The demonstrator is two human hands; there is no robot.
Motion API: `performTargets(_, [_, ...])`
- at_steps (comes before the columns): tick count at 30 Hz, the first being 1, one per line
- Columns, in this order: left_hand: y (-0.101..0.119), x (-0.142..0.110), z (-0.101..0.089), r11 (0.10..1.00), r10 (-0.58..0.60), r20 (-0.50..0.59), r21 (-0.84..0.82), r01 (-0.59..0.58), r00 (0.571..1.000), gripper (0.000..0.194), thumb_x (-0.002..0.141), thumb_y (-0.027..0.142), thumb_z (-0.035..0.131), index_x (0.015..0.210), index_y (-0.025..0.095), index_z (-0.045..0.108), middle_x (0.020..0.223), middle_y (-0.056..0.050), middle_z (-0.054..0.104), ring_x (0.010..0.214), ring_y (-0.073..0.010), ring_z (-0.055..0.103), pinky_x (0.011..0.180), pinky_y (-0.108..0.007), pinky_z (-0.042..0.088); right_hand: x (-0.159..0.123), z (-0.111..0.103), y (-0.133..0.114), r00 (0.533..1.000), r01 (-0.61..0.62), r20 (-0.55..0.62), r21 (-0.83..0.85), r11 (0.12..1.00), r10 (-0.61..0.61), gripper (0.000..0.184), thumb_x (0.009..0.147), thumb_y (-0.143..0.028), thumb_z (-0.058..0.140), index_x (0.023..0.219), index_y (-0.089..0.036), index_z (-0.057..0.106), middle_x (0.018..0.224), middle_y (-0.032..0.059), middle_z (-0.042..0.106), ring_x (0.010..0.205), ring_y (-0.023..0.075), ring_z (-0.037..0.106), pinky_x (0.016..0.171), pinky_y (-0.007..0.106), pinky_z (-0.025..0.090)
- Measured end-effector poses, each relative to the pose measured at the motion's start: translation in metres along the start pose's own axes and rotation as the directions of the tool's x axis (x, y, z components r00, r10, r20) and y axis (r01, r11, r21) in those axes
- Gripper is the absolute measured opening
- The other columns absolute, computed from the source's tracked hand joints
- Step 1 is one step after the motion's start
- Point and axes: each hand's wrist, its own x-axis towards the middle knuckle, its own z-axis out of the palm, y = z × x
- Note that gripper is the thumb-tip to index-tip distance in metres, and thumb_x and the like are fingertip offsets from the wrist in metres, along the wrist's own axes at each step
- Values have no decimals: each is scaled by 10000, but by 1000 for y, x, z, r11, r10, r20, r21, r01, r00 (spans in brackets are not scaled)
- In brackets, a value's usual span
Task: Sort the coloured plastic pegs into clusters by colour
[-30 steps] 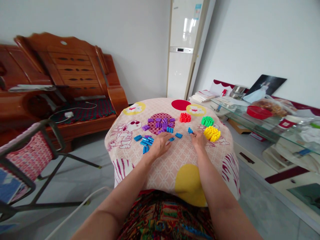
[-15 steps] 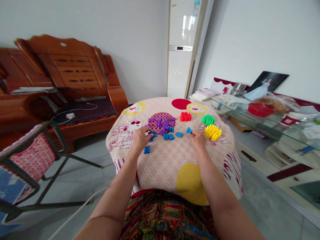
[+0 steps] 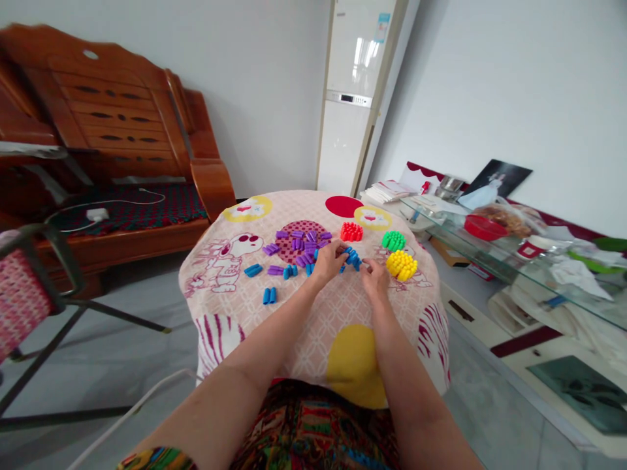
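Note:
Between my two hands is a short row of blue plastic pieces (image 3: 351,257), low over the table. My left hand (image 3: 329,262) pinches its left end with bent fingers. At the right end, the fingertips of my right hand (image 3: 375,279) close on the row. Loose purple plastic pieces (image 3: 298,245) lie scattered to the left of my hands. Nearer me are a loose blue piece (image 3: 270,296) and another blue piece (image 3: 253,269). Joined clusters in red (image 3: 351,232), green (image 3: 394,241) and yellow (image 3: 401,266) stand beyond and right of my right hand.
A patterned cloth covers the round table (image 3: 294,333). To the right, a glass-topped cabinet (image 3: 494,254) holds a red bowl (image 3: 484,226), papers and bags. A wooden sofa (image 3: 117,143) and a metal-framed chair (image 3: 53,313) are on the left.
My left hand has moved right from the loose blue pieces to meet my right hand. The blue row between them is longer than the piece my right hand held. The view has shifted right.

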Motion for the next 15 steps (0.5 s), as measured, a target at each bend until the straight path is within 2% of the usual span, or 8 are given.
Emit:
performTargets(5, [-7,-8,17,988,60,-39,147,-53,997,176,788,81,600,938,159,652,888,-40,730,806,-159,671,785,-285,529,-5,-1,-4,983,152,-130,153,976,-133,431,932,-418,400,908,-152,738,793,114,728,736,213,636,682,294,444])
performTargets(9, [-6,-13,18,976,95,-12,198,-91,995,155,823,121,595,961,165,652,932,-48,734,850,-170,673,817,-297,524,-10,4,-9,977,196,-114,137,971,-181,385,900,-464,474,905,-167,719,671,72,680,638,198,602,637,288,428])
performTargets(12, [-6,-13,18,967,104,-8,235,-100,994,181,830,130,601,1001,161,650,977,-63,732,920,-190,672,855,-313,523,-10,6,-7,977,179,-137,129,975,-161,323,872,-433,504,864,-172,694,645,58,657,624,197,596,640,294,429])
performTargets(15, [-10,-12,21,956,105,0,274,-101,994,389,808,109,627,1195,146,598,1144,-97,710,1058,-209,651,948,-333,504,-5,5,-1,968,98,-244,148,984,-60,302,873,-422,495,854,-168,657,724,80,677,700,204,611,688,306,445])
